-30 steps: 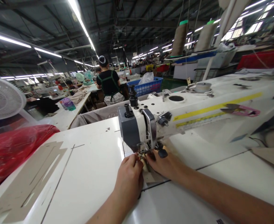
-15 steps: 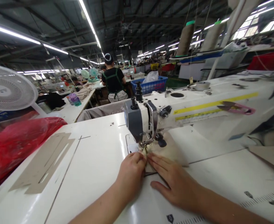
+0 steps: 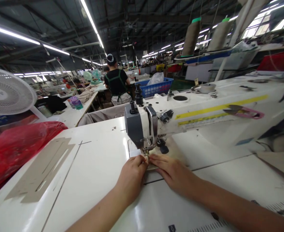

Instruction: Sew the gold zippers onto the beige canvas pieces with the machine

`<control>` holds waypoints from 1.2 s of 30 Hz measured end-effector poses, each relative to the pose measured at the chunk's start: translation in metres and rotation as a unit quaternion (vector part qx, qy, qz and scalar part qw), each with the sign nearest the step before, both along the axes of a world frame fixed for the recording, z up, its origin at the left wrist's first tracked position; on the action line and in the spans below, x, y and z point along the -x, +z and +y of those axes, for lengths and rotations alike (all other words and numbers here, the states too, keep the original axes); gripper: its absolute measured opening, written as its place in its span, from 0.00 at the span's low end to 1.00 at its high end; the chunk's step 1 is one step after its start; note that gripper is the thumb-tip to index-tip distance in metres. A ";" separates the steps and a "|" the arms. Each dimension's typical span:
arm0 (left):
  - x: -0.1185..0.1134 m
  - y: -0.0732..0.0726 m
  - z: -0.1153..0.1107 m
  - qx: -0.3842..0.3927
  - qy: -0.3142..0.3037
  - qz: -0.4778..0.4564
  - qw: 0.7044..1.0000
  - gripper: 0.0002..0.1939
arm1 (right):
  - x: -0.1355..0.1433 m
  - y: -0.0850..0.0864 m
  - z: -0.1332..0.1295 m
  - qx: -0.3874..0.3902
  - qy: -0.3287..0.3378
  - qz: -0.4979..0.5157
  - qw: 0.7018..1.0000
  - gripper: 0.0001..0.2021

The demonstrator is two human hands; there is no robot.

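Observation:
Under the head of a white sewing machine (image 3: 142, 124) lies a beige fabric piece (image 3: 177, 151), partly covered by the machine and my hands. My left hand (image 3: 132, 174) is closed, its thumb and fingers pinching the fabric edge just in front of the presser foot (image 3: 147, 151). Flat on the fabric, right beside the foot, rests my right hand (image 3: 174, 172) with its fingers stretched out. The fingertips of both hands nearly meet at the needle area.
Grey-beige cut pieces (image 3: 42, 170) lie on the table's left, beside a red plastic bag (image 3: 23, 141). A white fan (image 3: 8, 91) stands behind. Pink-handled snips (image 3: 246, 111) rest on the machine arm. Beyond, a person (image 3: 116, 80) sits near a blue basket (image 3: 156, 87).
The fabric has moved away from me under the presser foot. My right hand has followed it forward, its thumb now nearer the fingers. The whole view has shifted slightly.

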State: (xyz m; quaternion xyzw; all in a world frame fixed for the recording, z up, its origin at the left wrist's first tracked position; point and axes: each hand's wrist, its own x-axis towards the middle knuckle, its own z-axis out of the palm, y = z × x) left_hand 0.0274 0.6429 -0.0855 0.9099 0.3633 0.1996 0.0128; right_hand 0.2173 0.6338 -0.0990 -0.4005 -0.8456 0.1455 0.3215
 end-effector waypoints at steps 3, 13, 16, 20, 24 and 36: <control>0.000 0.011 0.001 0.058 0.043 0.011 0.997 0.14 | -0.002 0.014 0.011 0.055 -0.037 0.014 0.998 0.12; -0.011 0.007 0.006 -0.002 0.115 0.040 0.993 0.01 | -0.020 0.024 0.012 0.066 -0.098 -0.085 0.989 0.09; -0.009 0.002 0.005 -0.025 0.100 0.032 0.994 0.02 | -0.048 0.019 0.011 0.073 -0.198 -0.110 0.971 0.14; -0.005 -0.005 0.002 -0.063 0.071 0.012 0.995 0.06 | -0.061 0.018 0.020 0.102 -0.301 -0.144 0.937 0.17; -0.002 -0.009 0.002 -0.107 0.019 -0.002 0.994 0.09 | -0.048 0.022 0.024 0.053 -0.321 -0.196 0.925 0.07; -0.007 -0.011 -0.005 -0.142 0.023 0.012 0.990 0.07 | -0.025 0.012 0.005 -0.125 -0.207 -0.268 0.933 0.09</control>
